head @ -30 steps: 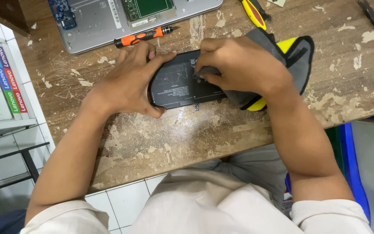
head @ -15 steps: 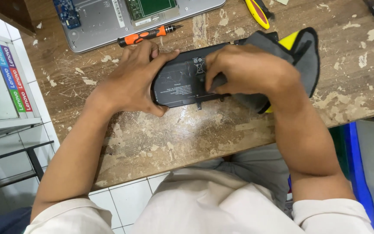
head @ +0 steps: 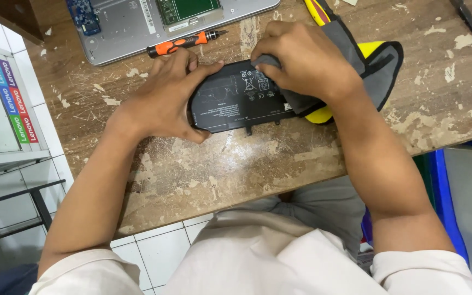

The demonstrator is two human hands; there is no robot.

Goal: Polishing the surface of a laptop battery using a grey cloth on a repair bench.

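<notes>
A flat black laptop battery [head: 230,106] lies on the worn wooden table [head: 236,164]. My left hand [head: 162,95] clamps its left end, thumb on the near edge and fingers over the far edge. My right hand [head: 307,57] presses a grey and yellow cloth [head: 375,74] onto the battery's right half, fingers closed on a fold of it. The cloth covers the battery's right end and trails off to the right.
An opened silver laptop [head: 165,19] with bare circuit boards lies at the table's far edge. An orange and black screwdriver [head: 184,42] lies just in front of it. A yellow-handled tool [head: 315,11] and a dark tool [head: 468,22] lie at the far right. A blue bin [head: 446,202] stands at the right.
My right hand with the cloth has slid left and toward the far edge over the battery's top. My left hand keeps its hold on the left end.
</notes>
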